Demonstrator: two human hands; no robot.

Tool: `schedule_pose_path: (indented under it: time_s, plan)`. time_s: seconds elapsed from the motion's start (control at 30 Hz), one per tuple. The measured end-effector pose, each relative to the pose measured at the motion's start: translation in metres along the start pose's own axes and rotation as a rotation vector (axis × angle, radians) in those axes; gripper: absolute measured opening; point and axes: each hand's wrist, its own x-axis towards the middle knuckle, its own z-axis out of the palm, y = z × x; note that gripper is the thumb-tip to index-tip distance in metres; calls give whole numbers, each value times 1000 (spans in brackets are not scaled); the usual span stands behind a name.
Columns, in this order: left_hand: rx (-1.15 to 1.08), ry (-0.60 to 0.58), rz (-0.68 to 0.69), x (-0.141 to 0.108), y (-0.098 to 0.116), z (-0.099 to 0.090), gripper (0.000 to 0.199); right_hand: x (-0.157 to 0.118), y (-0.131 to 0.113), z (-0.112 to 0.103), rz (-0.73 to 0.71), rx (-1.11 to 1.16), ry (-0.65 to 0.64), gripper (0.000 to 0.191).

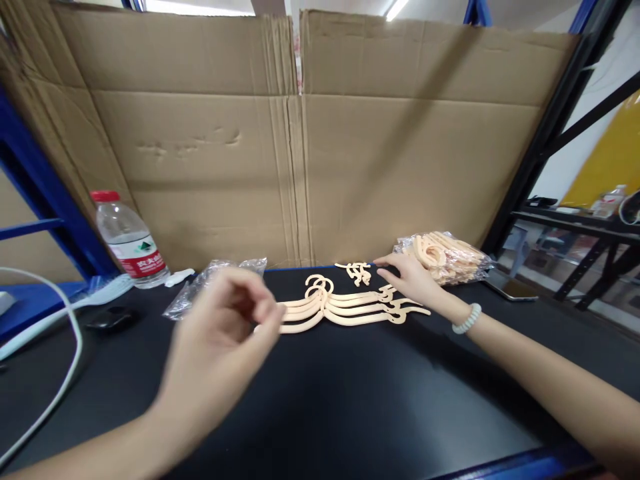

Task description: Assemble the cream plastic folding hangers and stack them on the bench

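My left hand [225,340], blurred, is held above the black table with its fingers curled in toward the thumb. Anything inside the curl I cannot make out. Behind its fingertips lie several cream plastic hangers [350,312], nested side by side on the table with their hooks pointing away from me. My right hand [413,277] reaches over their right ends, thumb and forefinger apart, and I see nothing in its grasp. Just left of its fingertips is a small bunch of cream hook-like pieces [356,272].
A clear bag of cream parts [445,257] lies at the back right, by a flat dark device [513,287]. Crumpled clear plastic [187,300], a water bottle [135,243], a black object [113,319] and a white cable [75,333] are on the left. Cardboard [200,167] walls the back.
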Motion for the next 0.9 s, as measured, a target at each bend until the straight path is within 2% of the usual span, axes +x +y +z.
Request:
schedule_pose_path:
  time_s: [0.07, 0.13, 0.2, 0.27, 0.37, 0.47, 0.53, 0.73, 0.9]
  plan:
    - [32, -147, -52, 1, -19, 11, 21, 8, 5, 5, -6, 2, -52, 21]
    - [62, -284, -167, -2, -42, 17, 23, 16, 8, 12, -32, 9, -121, 19]
    - [96, -361, -215, -8, -60, 19, 21, 22, 11, 18, -60, 15, -181, 17]
    - [111, -459, -214, -13, -68, 18, 17, 26, 13, 23, -74, 18, -219, 18]
    - [173, -569, -135, -16, -66, 16, 7, 27, 18, 29, -84, 25, -256, 16]
    - [298, -602, -6, -16, -59, 15, 10, 25, 21, 34, -91, 28, -270, 13]
    - [326, -616, 30, -16, -58, 14, 14, 22, 20, 35, -87, 33, -264, 13]
    - [307, -613, 46, -16, -58, 14, 12, 15, 14, 32, -83, 68, -192, 17]
    - [293, -588, 12, -16, -56, 15, 14, 15, 8, 15, -41, 91, -13, 22]
